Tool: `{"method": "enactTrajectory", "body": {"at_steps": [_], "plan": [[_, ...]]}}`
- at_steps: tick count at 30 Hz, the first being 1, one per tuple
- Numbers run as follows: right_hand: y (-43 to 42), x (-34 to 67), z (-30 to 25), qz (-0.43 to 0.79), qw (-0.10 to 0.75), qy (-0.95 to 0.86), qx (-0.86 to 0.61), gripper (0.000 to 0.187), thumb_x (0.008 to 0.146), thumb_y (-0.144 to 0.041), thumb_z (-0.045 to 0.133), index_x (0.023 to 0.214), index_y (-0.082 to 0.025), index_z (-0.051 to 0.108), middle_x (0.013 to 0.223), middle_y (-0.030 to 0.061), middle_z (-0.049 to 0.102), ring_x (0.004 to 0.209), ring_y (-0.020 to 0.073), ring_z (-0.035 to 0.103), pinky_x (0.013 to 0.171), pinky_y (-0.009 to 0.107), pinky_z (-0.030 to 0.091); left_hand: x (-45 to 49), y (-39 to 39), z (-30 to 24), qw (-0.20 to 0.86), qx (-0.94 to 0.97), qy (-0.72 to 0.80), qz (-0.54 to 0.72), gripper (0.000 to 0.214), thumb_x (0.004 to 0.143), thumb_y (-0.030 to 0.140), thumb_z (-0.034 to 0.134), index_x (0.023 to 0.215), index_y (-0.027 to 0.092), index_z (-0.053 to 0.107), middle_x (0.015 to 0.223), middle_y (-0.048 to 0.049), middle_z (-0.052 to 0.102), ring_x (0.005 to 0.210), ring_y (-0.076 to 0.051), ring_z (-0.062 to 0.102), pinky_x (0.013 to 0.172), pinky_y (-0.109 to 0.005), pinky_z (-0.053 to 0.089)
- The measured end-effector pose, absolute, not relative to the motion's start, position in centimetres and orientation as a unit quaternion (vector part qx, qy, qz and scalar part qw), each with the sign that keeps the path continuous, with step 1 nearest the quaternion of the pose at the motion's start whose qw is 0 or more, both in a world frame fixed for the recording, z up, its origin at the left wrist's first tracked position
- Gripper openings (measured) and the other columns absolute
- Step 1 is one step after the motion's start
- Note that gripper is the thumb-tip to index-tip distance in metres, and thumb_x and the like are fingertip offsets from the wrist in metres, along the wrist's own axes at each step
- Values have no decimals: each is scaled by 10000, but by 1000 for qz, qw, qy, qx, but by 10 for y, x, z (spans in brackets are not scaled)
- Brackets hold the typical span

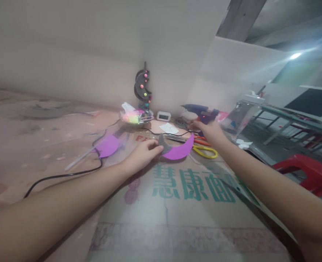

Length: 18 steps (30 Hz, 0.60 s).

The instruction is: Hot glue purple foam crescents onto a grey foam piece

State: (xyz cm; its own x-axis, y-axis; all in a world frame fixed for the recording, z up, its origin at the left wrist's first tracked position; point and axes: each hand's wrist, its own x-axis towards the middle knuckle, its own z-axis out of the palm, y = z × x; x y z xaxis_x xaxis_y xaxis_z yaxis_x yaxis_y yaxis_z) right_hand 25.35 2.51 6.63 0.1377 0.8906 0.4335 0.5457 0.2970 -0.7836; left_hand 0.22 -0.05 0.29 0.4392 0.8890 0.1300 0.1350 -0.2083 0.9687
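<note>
My left hand [146, 153] pinches a grey piece [165, 145] at the left end of a purple paper crescent [180, 150], low over the printed cardboard [161, 211]. At the right, my right hand [208, 131] is wrapped round a dark blue glue gun [201, 111], whose nozzle points left and whose small red light glows. Just below it lie yellow-handled scissors [206, 151] and an orange-red handle [201, 141], partly behind the crescent. Another purple paper piece [109, 145] rests left of my left hand, with a whitish stick [79, 161] beside it.
Against the wall stands a dark crescent ornament [142, 85] with coloured balls. Near it are a bowl [136, 119] of bright bits, a small white digital clock [163, 116] and white paper [168, 128]. A black cord [65, 175] crosses the table. A clear plastic bottle [243, 114] and red stool [305, 171] are right.
</note>
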Motion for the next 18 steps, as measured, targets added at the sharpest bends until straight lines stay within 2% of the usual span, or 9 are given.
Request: {"method": "enactTrajectory", "body": {"at_steps": [4, 9, 12, 15, 18], "plan": [[-30, 241, 66, 149, 487, -691, -513, 197, 800, -348, 637, 903, -180, 640, 971, 90, 719, 910, 243, 686, 848, 399, 544, 2, -1, 1, 498, 682, 380, 377, 248, 808, 414, 555, 724, 183, 523, 574, 48, 507, 529, -111, 470, 497, -225, 306], [-61, 240, 41, 55, 471, -705, -527, 237, 792, -346, 663, 976, -196, 655, 995, 68, 711, 980, 255, 656, 912, 413, 509, 2, -1, 0, 489, 680, 382, 391, 254, 814, 403, 546, 694, 183, 505, 539, 59, 476, 481, -91, 411, 483, -221, 283], [-63, 241, 26, 84, 493, -685, -529, 210, 831, -376, 620, 949, -207, 659, 1001, 57, 710, 988, 242, 652, 951, 415, 486, 1, 0, 1, 487, 662, 405, 401, 262, 811, 386, 549, 665, 186, 463, 514, 65, 448, 462, -87, 388, 472, -225, 271], [-64, 238, 18, 179, 485, -676, -525, 248, 836, -422, 598, 902, -188, 646, 929, 72, 707, 824, 212, 667, 811, 375, 543, 0, 1, 2, 457, 657, 441, 408, 290, 808, 391, 551, 635, 187, 440, 513, 59, 446, 475, -92, 404, 475, -227, 280], [-66, 235, 16, 242, 439, -666, -553, 299, 796, -473, 622, 828, -176, 623, 733, 55, 668, 633, 186, 629, 644, 340, 548, 0, 2, 0, 431, 682, 438, 396, 307, 822, 403, 533, 624, 181, 456, 527, 52, 452, 485, -90, 409, 482, -227, 290]]}}
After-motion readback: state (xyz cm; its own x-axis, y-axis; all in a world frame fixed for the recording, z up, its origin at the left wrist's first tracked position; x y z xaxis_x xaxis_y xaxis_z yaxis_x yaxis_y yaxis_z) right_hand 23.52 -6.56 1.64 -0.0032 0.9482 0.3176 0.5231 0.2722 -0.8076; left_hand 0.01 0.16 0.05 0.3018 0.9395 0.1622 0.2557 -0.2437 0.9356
